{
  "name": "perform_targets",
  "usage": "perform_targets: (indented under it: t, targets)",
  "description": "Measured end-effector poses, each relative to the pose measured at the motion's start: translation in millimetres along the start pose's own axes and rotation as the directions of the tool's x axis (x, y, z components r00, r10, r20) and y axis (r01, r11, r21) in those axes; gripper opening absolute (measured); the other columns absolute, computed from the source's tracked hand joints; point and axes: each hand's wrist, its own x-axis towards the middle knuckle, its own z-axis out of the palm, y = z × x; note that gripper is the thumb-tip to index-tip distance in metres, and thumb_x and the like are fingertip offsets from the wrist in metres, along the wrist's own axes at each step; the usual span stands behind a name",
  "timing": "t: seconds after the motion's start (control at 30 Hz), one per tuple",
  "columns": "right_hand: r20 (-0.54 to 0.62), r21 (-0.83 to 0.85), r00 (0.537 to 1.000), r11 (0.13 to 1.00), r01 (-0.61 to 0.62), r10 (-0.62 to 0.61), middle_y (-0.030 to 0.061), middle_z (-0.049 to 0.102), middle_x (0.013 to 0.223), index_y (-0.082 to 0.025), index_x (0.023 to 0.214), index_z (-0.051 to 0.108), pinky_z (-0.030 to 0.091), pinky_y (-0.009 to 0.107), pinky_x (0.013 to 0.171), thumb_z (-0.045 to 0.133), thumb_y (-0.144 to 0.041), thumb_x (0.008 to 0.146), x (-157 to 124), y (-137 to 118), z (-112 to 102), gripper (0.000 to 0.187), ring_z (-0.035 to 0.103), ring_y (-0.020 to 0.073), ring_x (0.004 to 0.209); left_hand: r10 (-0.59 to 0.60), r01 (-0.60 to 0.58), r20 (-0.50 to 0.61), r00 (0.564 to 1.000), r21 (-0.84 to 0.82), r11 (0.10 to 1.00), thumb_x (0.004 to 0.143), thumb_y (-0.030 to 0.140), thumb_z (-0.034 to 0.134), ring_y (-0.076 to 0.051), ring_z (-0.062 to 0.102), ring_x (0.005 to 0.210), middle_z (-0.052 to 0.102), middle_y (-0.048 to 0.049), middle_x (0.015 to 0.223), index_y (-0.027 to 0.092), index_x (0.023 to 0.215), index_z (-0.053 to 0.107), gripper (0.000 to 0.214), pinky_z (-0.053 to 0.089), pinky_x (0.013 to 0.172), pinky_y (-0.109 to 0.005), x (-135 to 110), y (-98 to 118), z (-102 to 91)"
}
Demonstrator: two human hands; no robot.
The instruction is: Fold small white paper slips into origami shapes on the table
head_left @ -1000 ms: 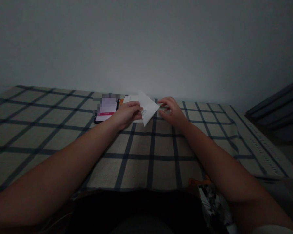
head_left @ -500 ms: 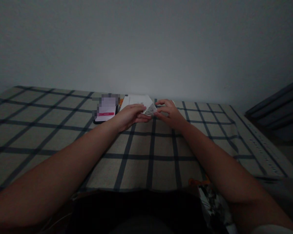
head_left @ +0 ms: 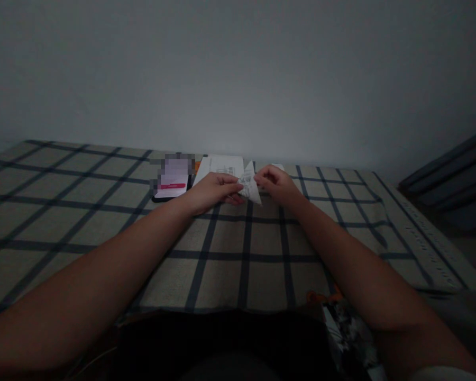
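A small folded piece of white printed paper [head_left: 249, 188] is held between both hands above the checked cloth [head_left: 238, 243]. My left hand [head_left: 212, 190] pinches its left edge with fingers closed. My right hand [head_left: 275, 184] pinches its right edge, fingers curled. Just behind the hands a flat white printed sheet [head_left: 220, 165] lies on the cloth.
A phone [head_left: 172, 180] with a lit screen lies left of the sheet, near the wall. The grey wall rises right behind the cloth's far edge. A dark striped fabric [head_left: 452, 180] sits at the right. A patterned item [head_left: 343, 323] lies by my right forearm.
The paper was a larger white triangle a second ago; it is now folded smaller and held between both hands' fingertips. The hands have drawn closer together.
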Motion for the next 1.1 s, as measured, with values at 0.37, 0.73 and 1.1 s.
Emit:
perform_targets:
  t: [0.37, 0.73, 1.1]
  targets:
    - [0.058, 0.27, 0.977, 0.938, -0.215, 0.208, 0.0002, 0.064, 0.069, -0.015, 0.08, 0.065, 0.05, 0.026, 0.064, 0.068, -0.044, 0.079, -2.4, -9.6, 0.1, 0.028, 0.058, 0.0106, 0.064, 0.015, -0.016, 0.01, 1.0, 0.059, 0.998, 0.075, 0.029, 0.069, -0.012, 0.063, 0.052, 0.07, -0.0033, 0.065, 0.016, 0.082, 0.072, 0.015, 0.052, 0.052, -0.022, 0.9, -2.8, -0.1]
    - [0.061, 0.316, 0.965, 0.912, -0.261, 0.255, 0.0016, 0.069, 0.074, -0.015, 0.091, 0.069, 0.051, 0.024, 0.062, 0.074, -0.043, 0.075, 0.1, -1.6, -0.4, 0.034, 0.061, 0.01, 0.063, 0.126, -0.101, -0.299, 0.946, 0.097, 0.99, 0.071, 0.038, 0.075, -0.008, 0.057, 0.055, 0.071, -0.0038, 0.076, 0.014, 0.085, 0.074, 0.027, 0.048, 0.052, -0.019, 0.6, 4.8, 0.1]
    - [0.056, 0.278, 0.964, 0.923, -0.266, 0.261, 0.0045, 0.072, 0.077, -0.015, 0.086, 0.073, 0.053, 0.027, 0.066, 0.071, -0.047, 0.077, -0.1, -0.9, -1.8, 0.033, 0.063, 0.0114, 0.066, 0.166, -0.124, -0.277, 0.946, 0.164, 0.979, 0.075, 0.037, 0.071, -0.008, 0.056, 0.055, 0.071, -0.0041, 0.073, 0.014, 0.085, 0.075, 0.026, 0.047, 0.052, -0.019, 0.5, 4.3, -1.6]
